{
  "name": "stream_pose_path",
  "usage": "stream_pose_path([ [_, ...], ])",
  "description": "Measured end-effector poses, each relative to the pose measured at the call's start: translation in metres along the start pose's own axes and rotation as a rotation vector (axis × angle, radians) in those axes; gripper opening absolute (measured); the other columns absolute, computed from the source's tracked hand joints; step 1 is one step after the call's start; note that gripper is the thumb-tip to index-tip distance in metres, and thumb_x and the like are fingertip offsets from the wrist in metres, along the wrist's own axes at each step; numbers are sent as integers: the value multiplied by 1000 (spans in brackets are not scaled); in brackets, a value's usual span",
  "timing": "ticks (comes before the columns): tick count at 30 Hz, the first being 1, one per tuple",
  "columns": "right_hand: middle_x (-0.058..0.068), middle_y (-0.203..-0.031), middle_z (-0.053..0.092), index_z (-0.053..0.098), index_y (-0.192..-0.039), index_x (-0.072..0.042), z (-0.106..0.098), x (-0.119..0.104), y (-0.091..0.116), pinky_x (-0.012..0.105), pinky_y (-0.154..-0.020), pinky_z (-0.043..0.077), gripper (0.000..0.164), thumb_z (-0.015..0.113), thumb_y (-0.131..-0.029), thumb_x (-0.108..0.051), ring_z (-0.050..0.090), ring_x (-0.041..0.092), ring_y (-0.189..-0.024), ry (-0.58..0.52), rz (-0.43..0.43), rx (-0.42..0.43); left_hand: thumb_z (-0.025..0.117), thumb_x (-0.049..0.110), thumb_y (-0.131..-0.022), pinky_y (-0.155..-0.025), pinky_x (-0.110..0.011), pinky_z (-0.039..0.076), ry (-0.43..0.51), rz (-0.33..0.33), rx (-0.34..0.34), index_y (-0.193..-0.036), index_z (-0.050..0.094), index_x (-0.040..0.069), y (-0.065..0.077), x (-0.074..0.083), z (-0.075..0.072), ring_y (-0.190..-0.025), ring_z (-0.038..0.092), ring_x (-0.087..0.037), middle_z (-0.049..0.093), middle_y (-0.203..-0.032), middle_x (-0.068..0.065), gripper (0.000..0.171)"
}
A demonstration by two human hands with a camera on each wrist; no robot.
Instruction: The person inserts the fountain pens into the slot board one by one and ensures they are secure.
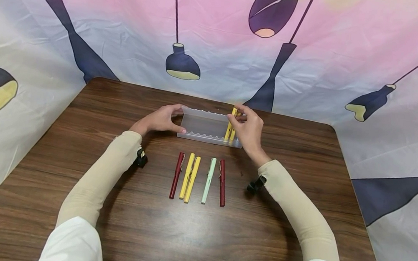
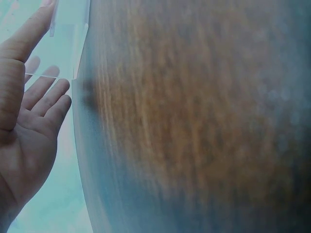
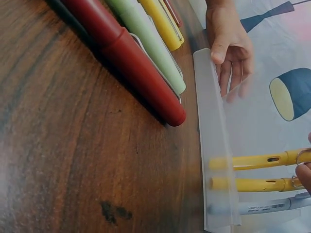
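A clear plastic pen stand [image 1: 203, 123] with scalloped edges stands toward the back of the table. My left hand [image 1: 162, 118] holds its left end, thumb on the front lip and fingers behind the clear panel. At the right end, my right hand [image 1: 250, 128] pinches the upper part of a yellow pen [image 1: 229, 128] whose lower end sits in the stand. Beside it in the right wrist view are a second yellow pen [image 3: 250, 184] and a whitish pen with small lettering [image 3: 267, 206], both in the stand. The right hand's fingertips are mostly cut off there.
In front of the stand lie a dark red pen [image 1: 176, 175], two yellow pens [image 1: 187, 176] side by side, a pale green pen [image 1: 208, 181] and another dark red pen [image 1: 222, 183]. The wooden table [image 1: 198, 238] meets a printed cloth backdrop [image 1: 134, 47] behind.
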State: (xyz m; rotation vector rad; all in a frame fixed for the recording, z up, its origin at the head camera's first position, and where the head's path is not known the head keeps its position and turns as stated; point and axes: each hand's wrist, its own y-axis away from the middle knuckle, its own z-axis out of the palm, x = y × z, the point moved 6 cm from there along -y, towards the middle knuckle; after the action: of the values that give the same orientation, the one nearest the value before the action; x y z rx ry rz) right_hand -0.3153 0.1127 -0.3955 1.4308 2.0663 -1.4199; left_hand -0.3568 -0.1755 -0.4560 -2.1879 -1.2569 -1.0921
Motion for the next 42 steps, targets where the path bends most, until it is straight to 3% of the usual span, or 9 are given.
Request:
stream_pose_path([
  [10,15,-98,70,74,-123,-3,-3,-1,-1,38,-70,64,31,69,-95,-14,76,26,-80,33,-23,-21,90,31,-81,-121,-50,34,16,-5,0,-151,42,6,2,1,0,-147,40,-34,43,-157,-18,88],
  [24,12,-99,68,74,-124,-7,-2,-2,-9,44,-84,56,32,75,-95,-18,73,24,-83,104,-22,-79,90,31,-81,-121,-51,33,29,-1,-3,-152,42,7,1,0,0,-148,39,-34,42,-158,-17,89],
  [42,11,-94,63,73,-127,-7,2,-2,-13,40,-72,51,34,74,-96,-21,63,23,-77,137,-14,-103,90,29,-80,-121,-49,34,16,-18,-1,-152,41,6,2,1,0,-148,39,-33,42,-158,-17,90],
])
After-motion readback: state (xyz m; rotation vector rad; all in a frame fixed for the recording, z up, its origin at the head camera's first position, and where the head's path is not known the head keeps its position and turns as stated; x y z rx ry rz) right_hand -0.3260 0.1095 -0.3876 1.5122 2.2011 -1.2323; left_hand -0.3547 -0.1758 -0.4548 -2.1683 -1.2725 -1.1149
